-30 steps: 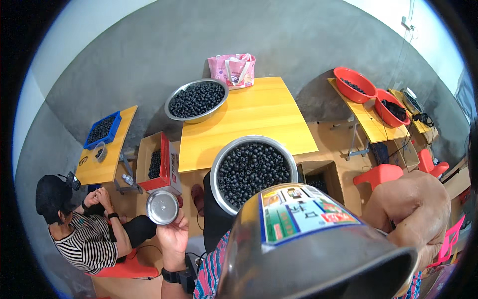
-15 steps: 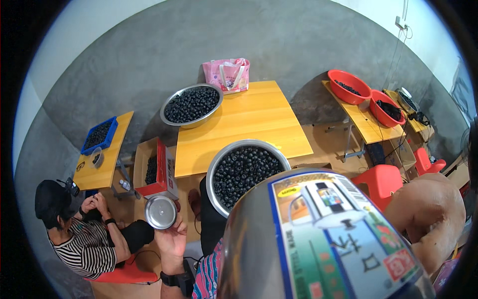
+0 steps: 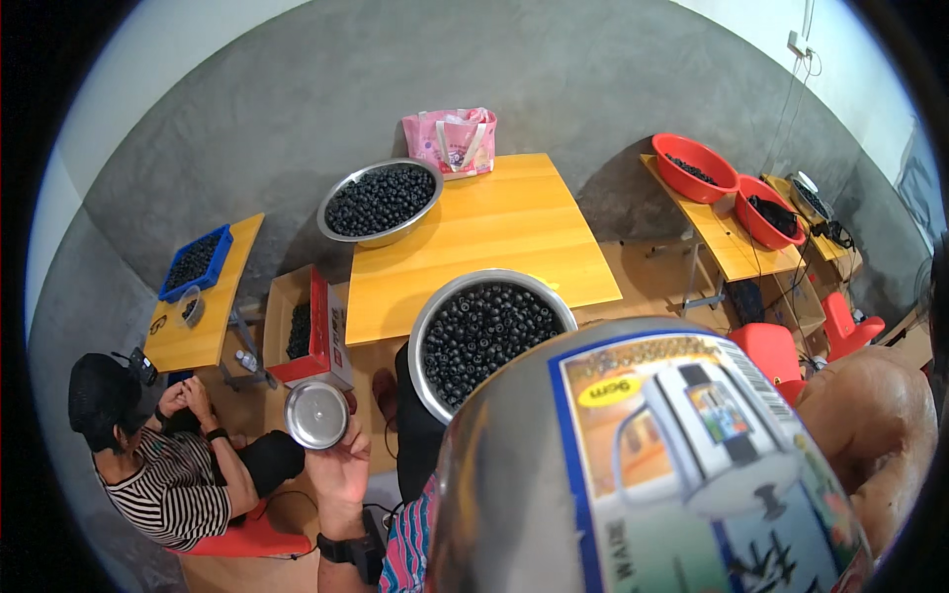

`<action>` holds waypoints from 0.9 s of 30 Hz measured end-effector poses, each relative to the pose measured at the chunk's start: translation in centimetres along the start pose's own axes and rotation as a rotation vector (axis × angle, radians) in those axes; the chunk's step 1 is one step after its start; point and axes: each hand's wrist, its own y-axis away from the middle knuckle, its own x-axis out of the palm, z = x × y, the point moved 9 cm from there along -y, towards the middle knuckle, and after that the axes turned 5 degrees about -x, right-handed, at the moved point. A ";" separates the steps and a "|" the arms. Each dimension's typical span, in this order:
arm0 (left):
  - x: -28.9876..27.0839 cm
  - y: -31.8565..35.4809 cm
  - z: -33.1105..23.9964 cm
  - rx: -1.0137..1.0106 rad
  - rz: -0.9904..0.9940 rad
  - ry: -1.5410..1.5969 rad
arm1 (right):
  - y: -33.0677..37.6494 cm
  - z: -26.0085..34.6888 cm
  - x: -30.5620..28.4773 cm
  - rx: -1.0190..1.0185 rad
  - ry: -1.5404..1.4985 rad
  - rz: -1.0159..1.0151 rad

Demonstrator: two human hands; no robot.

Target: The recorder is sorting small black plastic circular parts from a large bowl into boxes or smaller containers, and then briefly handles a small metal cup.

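Head view: left hand (image 3: pixel 341 474) grips a round steel lid (image 3: pixel 317 415) beside the berry bowl (image 3: pixel 491 336). Right hand (image 3: pixel 875 435) clasps the steel cup (image 3: pixel 633 465), raised close to the camera; its inside stays hidden, so progress is unclear.

Two steel pieces, a small lid and a big labelled vessel

We see the round steel lid (image 3: pixel 317 415), shiny and tilted so its face looks up at us, just left of the steel bowl of dark berries (image 3: pixel 484 334) and below its level in the view. The large steel vessel (image 3: pixel 643 465), very close to the camera, fills the space below and right of that bowl, overlapping its lower rim; a colourful paper label covers its curved side.
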 end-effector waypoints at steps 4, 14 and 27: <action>-0.3 0.1 -0.2 -0.017 -0.044 -0.014 | -0.1 -0.2 0.1 0.004 -0.008 0.003; -0.4 -0.1 -0.9 0.016 0.007 -0.049 | -0.4 -0.4 0.1 0.013 -0.008 0.003; -1.0 -0.1 -1.0 -0.013 0.021 -0.008 | -0.6 -0.3 0.1 -0.002 -0.007 0.004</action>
